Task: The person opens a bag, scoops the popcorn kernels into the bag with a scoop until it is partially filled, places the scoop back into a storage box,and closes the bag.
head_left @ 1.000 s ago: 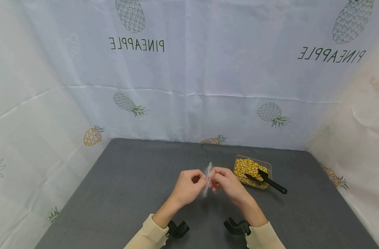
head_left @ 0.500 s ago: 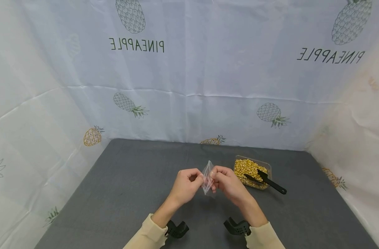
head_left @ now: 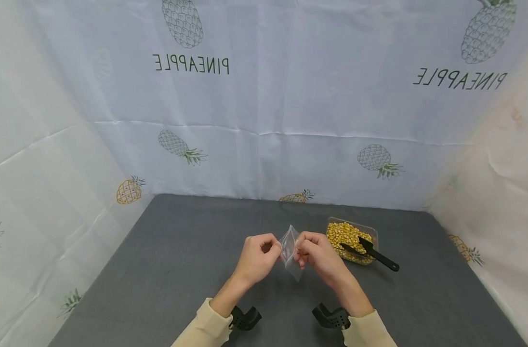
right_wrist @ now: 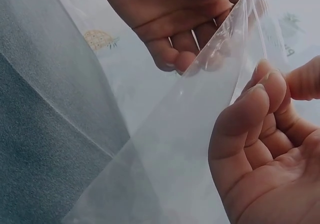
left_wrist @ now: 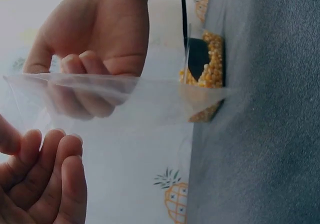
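A small clear zip bag (head_left: 292, 262) hangs between my two hands above the dark table, its mouth spread into a diamond. My left hand (head_left: 259, 258) pinches one side of the bag's mouth between thumb and forefinger. On the opposite side, my right hand (head_left: 318, 255) pinches the other lip. In the left wrist view the see-through bag (left_wrist: 150, 97) stretches out toward the table side, with my right hand's curled fingers partly showing through it. The right wrist view has the bag (right_wrist: 175, 134) large and see-through, nothing visible inside it.
Just beyond my right hand stands a clear plastic tub (head_left: 375, 236) of yellow corn kernels (head_left: 344, 233). A black scoop (head_left: 378, 255) rests in it, handle over the near right rim. Pineapple-print curtain (head_left: 264, 164) encloses the grey-covered table (head_left: 190, 250) at back and sides.
The bag's mouth has gone from nearly flat to spread apart. My left hand has shifted slightly left, while the right hand stays almost in place. Tub and scoop have not moved.
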Available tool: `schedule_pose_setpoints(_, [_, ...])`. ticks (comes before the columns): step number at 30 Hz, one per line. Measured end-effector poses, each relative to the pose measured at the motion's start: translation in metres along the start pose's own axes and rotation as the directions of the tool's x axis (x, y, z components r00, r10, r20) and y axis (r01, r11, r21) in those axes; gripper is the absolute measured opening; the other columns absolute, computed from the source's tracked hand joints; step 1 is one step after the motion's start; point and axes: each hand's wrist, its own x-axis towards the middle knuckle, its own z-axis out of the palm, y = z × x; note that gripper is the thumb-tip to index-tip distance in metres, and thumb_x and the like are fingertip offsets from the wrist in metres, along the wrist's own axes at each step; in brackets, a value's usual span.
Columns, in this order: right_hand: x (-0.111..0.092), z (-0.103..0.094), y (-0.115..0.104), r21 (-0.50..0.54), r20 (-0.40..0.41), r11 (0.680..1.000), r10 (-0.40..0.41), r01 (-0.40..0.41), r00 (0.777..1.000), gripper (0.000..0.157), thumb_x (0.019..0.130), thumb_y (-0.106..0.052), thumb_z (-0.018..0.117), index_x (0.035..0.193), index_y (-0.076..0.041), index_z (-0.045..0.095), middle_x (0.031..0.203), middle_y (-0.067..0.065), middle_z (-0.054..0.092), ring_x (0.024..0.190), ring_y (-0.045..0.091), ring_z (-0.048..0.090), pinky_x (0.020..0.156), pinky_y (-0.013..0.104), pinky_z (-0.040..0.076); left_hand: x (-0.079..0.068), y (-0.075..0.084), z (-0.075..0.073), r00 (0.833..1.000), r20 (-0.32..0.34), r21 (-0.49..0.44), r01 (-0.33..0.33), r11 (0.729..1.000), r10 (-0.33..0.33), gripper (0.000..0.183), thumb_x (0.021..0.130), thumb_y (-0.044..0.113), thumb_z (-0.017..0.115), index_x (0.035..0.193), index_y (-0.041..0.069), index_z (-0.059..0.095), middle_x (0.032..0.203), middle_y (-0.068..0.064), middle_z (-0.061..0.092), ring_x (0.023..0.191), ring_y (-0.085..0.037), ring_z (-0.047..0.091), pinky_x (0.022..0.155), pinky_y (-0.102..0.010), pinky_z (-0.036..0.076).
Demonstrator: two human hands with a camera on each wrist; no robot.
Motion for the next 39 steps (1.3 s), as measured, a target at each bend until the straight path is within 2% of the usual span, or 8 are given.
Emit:
schedule_pose_setpoints(5, [-0.001, -0.003, -0.003, -0.017, -0.023, 1.000, 0.009, -0.009, 1.000, 0.027, 0.102, -0.010, 0.051, 0.077, -0.005, 0.058, 0.069, 0.003, 0.058, 0.055, 0.012, 0.052, 0.054, 0.032, 0.049, 0.001, -0.015, -0.004, 1.000, -0.018, 0.025, -0.011, 1.000, 0.012, 0.028, 0.093, -0.001, 0.059, 0.068, 0.009, 0.066, 0.063, -0.005, 0.065, 0.052, -0.010, 0.056, 0.048, -0.025, 0.044])
schedule_pose_setpoints(6, [-0.001, -0.004, -0.004, -0.023, -0.025, 1.000, 0.007, -0.008, 1.000, 0.027, 0.102, -0.010, 0.051, 0.077, -0.005, 0.058, 0.069, 0.003, 0.058, 0.054, 0.012, 0.052, 0.054, 0.033, 0.048, 0.002, -0.016, -0.005, 1.000, -0.021, 0.034, -0.018, 0.999, 0.019, 0.028, 0.093, 0.000, 0.060, 0.068, 0.010, 0.066, 0.062, -0.002, 0.064, 0.052, -0.007, 0.054, 0.048, -0.026, 0.043])
schedule_pose_setpoints(10, [-0.002, -0.007, -0.006, -0.048, -0.032, 0.999, 0.005, -0.006, 0.999, 0.027, 0.102, -0.009, 0.051, 0.076, -0.003, 0.058, 0.068, 0.004, 0.058, 0.053, 0.012, 0.051, 0.053, 0.034, 0.048, 0.004, -0.017, -0.010, 0.999, -0.026, 0.061, -0.036, 0.998, 0.038, 0.029, 0.093, 0.001, 0.059, 0.067, 0.012, 0.065, 0.060, 0.006, 0.061, 0.049, -0.007, 0.051, 0.048, -0.027, 0.043])
schedule_pose_setpoints(16, [-0.003, -0.013, -0.008, -0.069, -0.039, 0.997, 0.022, -0.025, 0.999, 0.026, 0.102, -0.007, 0.051, 0.078, 0.002, 0.058, 0.068, 0.004, 0.058, 0.054, 0.013, 0.051, 0.053, 0.034, 0.048, 0.004, -0.016, -0.017, 0.999, -0.030, 0.096, -0.030, 0.995, 0.033, 0.029, 0.092, 0.000, 0.058, 0.066, 0.012, 0.064, 0.057, 0.013, 0.055, 0.047, -0.006, 0.047, 0.047, -0.027, 0.041])
schedule_pose_setpoints(22, [-0.004, -0.017, -0.009, -0.109, -0.041, 0.994, 0.024, -0.028, 0.999, 0.031, 0.102, -0.008, 0.052, 0.080, 0.015, 0.053, 0.068, 0.006, 0.057, 0.054, 0.014, 0.051, 0.054, 0.034, 0.049, 0.004, -0.016, -0.020, 0.998, -0.020, 0.138, -0.050, 0.989, 0.054, 0.031, 0.091, 0.000, 0.059, 0.064, 0.015, 0.063, 0.055, 0.014, 0.051, 0.045, -0.003, 0.040, 0.045, -0.025, 0.037])
schedule_pose_setpoints(27, [-0.005, -0.019, -0.009, -0.126, -0.031, 0.992, 0.024, -0.028, 0.999, 0.034, 0.103, -0.008, 0.052, 0.080, 0.016, 0.052, 0.067, 0.005, 0.058, 0.053, 0.015, 0.052, 0.054, 0.036, 0.050, 0.004, -0.015, -0.021, 0.997, -0.018, 0.149, -0.067, 0.987, 0.071, 0.031, 0.090, 0.000, 0.059, 0.064, 0.015, 0.062, 0.053, 0.014, 0.047, 0.045, -0.002, 0.037, 0.044, -0.024, 0.035])
schedule_pose_setpoints(34, [-0.005, -0.019, -0.010, -0.119, -0.031, 0.993, 0.011, -0.015, 0.999, 0.033, 0.103, -0.008, 0.052, 0.081, 0.017, 0.053, 0.067, 0.004, 0.057, 0.053, 0.014, 0.052, 0.053, 0.034, 0.050, 0.004, -0.015, -0.020, 0.996, 0.032, 0.143, -0.092, 0.986, 0.088, 0.029, 0.092, 0.001, 0.059, 0.066, 0.014, 0.062, 0.055, 0.012, 0.046, 0.046, -0.002, 0.037, 0.044, -0.024, 0.034])
schedule_pose_setpoints(39, [-0.005, -0.015, -0.010, -0.136, -0.019, 0.991, 0.004, -0.007, 1.000, 0.032, 0.103, -0.007, 0.052, 0.080, 0.016, 0.054, 0.066, 0.004, 0.058, 0.052, 0.014, 0.052, 0.052, 0.037, 0.050, 0.003, -0.013, -0.018, 0.989, 0.114, 0.065, -0.099, 0.993, 0.091, 0.027, 0.097, 0.004, 0.059, 0.071, 0.010, 0.065, 0.060, 0.007, 0.054, 0.048, -0.003, 0.041, 0.047, -0.024, 0.038])
